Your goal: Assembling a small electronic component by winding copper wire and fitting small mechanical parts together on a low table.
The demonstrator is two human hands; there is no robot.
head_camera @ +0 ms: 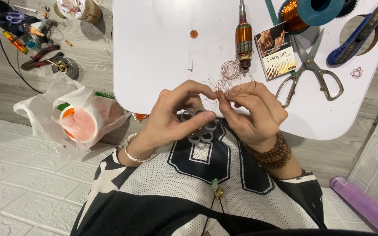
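My left hand (176, 118) grips a small grey plastic form made of joined rings (203, 129), held over my lap at the white table's (154, 52) near edge. My right hand (254, 111) pinches thin copper wire (232, 76) right next to my left fingertips. The wire runs in a loose tangle up to a motor armature (243, 41) with a copper winding lying on the table. Both hands meet at the wire just below the tangle.
On the table lie scissors (311, 70), a small printed box (277, 50), a blue spool of copper wire (305, 11) and a blue cutter (357, 35). A white plastic bag with an orange container (77, 118) sits on the floor left; pliers (40, 54) and a purple bottle (364, 205) lie nearby.
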